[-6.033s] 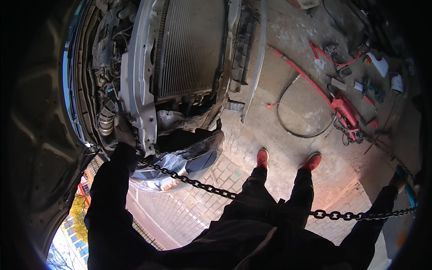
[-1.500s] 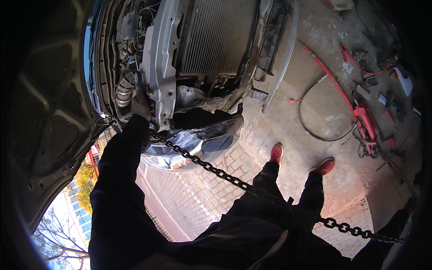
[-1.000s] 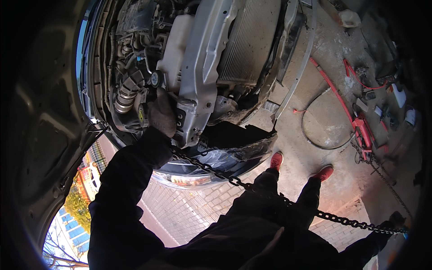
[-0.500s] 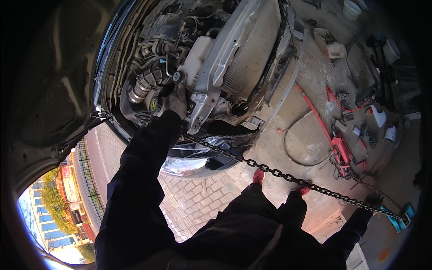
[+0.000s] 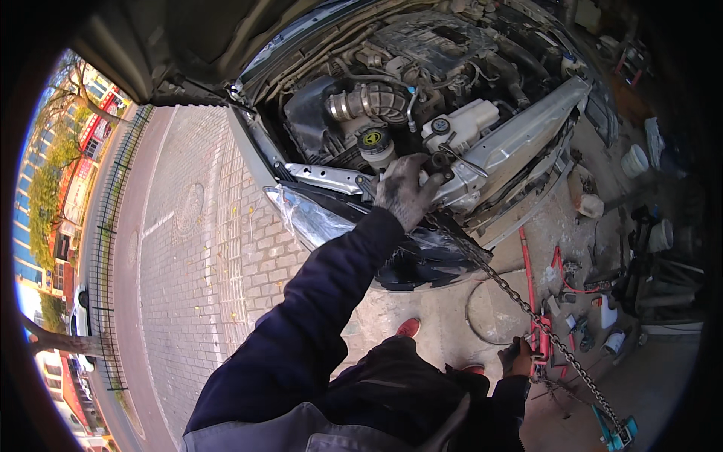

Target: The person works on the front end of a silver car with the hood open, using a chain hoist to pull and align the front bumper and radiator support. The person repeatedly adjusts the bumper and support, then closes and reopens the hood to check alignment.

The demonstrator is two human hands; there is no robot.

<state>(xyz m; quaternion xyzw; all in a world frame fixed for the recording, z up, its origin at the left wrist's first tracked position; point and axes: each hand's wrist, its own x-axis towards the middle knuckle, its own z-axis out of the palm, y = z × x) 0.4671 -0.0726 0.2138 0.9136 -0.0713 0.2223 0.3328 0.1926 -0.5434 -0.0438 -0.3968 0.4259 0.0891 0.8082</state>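
Observation:
My left hand (image 5: pixel 407 192), in a dirty grey glove or very grimy, curls over the front corner of the engine bay (image 5: pixel 392 90), beside the yellow-marked cap (image 5: pixel 373 138) and silver metal crossmember (image 5: pixel 520 143); what its fingers grip is unclear. A steel chain (image 5: pixel 520 301) runs from under this hand down to a teal fitting (image 5: pixel 625 429). My right hand (image 5: pixel 517 355) is low at the right, fingers closed, just left of a red hydraulic jack tool (image 5: pixel 541 339); what it holds is too dark to make out.
A raised hood (image 5: pixel 173 45) hangs upper left. A wrapped headlight (image 5: pixel 301 218) sits below the bay. Red hoses (image 5: pixel 561 267), buckets (image 5: pixel 634 162) and tools litter the concrete at right. A brick pavement (image 5: pixel 196 248), fence (image 5: pixel 102 286) and street lie left.
My view has swung, bringing more engine bay and pavement in. My left hand remains at the bay's corner; my right hand has left the teal fitting and is now beside the red tool.

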